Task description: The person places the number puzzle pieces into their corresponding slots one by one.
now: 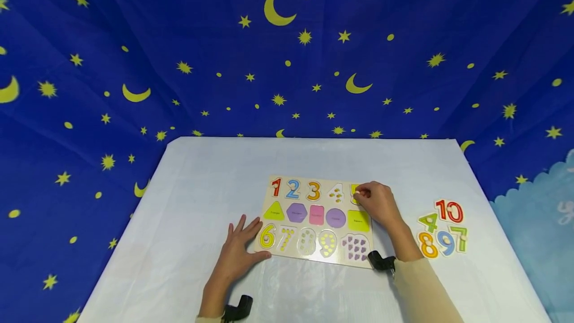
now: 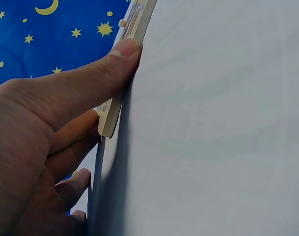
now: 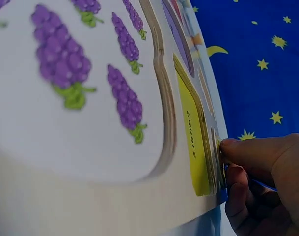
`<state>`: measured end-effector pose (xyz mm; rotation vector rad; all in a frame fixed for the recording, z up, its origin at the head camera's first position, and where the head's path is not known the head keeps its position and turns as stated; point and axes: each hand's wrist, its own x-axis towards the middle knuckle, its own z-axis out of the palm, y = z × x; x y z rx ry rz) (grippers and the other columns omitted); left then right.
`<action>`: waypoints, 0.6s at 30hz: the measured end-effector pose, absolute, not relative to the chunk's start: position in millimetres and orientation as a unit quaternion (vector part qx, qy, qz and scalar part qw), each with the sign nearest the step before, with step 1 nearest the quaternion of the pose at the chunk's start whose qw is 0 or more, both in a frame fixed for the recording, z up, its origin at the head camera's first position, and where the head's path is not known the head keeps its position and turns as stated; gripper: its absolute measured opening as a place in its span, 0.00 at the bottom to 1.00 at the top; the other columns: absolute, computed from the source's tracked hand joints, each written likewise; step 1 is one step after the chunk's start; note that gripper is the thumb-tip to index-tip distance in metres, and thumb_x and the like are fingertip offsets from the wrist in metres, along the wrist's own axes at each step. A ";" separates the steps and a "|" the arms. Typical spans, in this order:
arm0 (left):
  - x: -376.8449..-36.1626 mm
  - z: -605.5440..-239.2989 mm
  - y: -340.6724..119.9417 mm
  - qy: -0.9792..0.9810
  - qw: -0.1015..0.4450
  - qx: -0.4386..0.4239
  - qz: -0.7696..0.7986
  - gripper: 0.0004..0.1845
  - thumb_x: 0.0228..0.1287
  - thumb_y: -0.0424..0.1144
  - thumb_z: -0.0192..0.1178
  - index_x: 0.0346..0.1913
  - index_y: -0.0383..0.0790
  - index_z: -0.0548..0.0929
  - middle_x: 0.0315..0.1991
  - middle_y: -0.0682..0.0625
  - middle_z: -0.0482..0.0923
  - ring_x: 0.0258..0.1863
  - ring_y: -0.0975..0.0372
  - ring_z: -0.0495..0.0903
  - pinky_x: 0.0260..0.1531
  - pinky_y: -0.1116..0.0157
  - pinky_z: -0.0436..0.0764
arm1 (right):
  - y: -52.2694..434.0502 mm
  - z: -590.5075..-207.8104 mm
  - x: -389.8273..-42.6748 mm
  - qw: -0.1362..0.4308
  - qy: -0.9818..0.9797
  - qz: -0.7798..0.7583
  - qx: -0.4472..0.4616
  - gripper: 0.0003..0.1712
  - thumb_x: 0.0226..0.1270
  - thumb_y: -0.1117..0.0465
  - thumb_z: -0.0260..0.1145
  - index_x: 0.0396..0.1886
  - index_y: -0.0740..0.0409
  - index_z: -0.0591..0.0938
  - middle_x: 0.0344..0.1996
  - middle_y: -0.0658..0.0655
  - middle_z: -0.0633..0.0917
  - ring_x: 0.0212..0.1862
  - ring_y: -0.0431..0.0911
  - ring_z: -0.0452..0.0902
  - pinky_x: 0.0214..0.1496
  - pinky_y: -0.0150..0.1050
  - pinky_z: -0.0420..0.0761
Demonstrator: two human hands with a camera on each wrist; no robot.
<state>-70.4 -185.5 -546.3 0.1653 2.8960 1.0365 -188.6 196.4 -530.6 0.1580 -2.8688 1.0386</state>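
Observation:
On the white table lies a wooden number puzzle board (image 1: 302, 258) with rows of numbers and coloured shapes. My right hand (image 1: 378, 203) is at its far right corner, thumb and fingertips pinching the yellow number 5 piece (image 1: 354, 187) at its slot; the fingers hide part of it. In the right wrist view, the pinching thumb (image 3: 259, 152) shows beyond the yellow square (image 3: 192, 137). My left hand (image 1: 237, 253) is spread at the board's near left corner. Its thumb (image 2: 85, 88) touches the front edge, and a finger touches the left side. Pieces 1, 2, 3 and 6 sit in their slots.
Loose number pieces lie right of the board: a red 10 (image 1: 449, 211), a green 4 (image 1: 429, 222), a green 7 (image 1: 461, 238), an orange 8 (image 1: 428, 245) and a blue 9 (image 1: 446, 242). A blue star-patterned cloth (image 1: 251, 54) hangs behind the table (image 1: 188, 188).

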 end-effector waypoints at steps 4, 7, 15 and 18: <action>-71.0 -545.7 -185.7 0.939 0.029 0.056 0.339 0.48 0.37 0.56 0.77 0.66 0.44 0.73 0.67 0.56 0.67 0.74 0.54 0.46 0.71 0.49 0.36 | 194.8 -529.5 -189.7 0.039 -0.941 0.334 0.047 0.13 0.60 0.59 0.70 0.39 0.65 0.86 0.28 0.55 0.81 0.31 0.48 0.73 0.34 0.40 0.75; -71.4 -546.0 -185.4 0.938 0.029 0.057 0.341 0.48 0.37 0.56 0.78 0.66 0.44 0.73 0.67 0.57 0.67 0.74 0.55 0.46 0.71 0.50 0.36 | 194.6 -529.2 -189.8 0.040 -0.943 0.328 0.044 0.14 0.60 0.59 0.70 0.40 0.65 0.86 0.28 0.56 0.80 0.31 0.48 0.72 0.35 0.40 0.74; -71.2 -547.2 -185.4 0.939 0.027 0.053 0.338 0.49 0.36 0.56 0.78 0.66 0.45 0.73 0.67 0.57 0.67 0.74 0.55 0.46 0.71 0.51 0.36 | 192.8 -528.4 -187.8 0.045 -0.944 0.325 0.045 0.13 0.60 0.60 0.69 0.39 0.66 0.86 0.28 0.56 0.80 0.31 0.49 0.72 0.35 0.41 0.74; -71.0 -546.7 -185.2 0.940 0.030 0.052 0.337 0.49 0.36 0.56 0.78 0.66 0.45 0.73 0.67 0.57 0.67 0.74 0.55 0.46 0.71 0.51 0.36 | 192.6 -529.0 -186.9 0.044 -0.944 0.325 0.045 0.13 0.60 0.60 0.70 0.38 0.67 0.86 0.27 0.56 0.80 0.31 0.49 0.72 0.35 0.41 0.74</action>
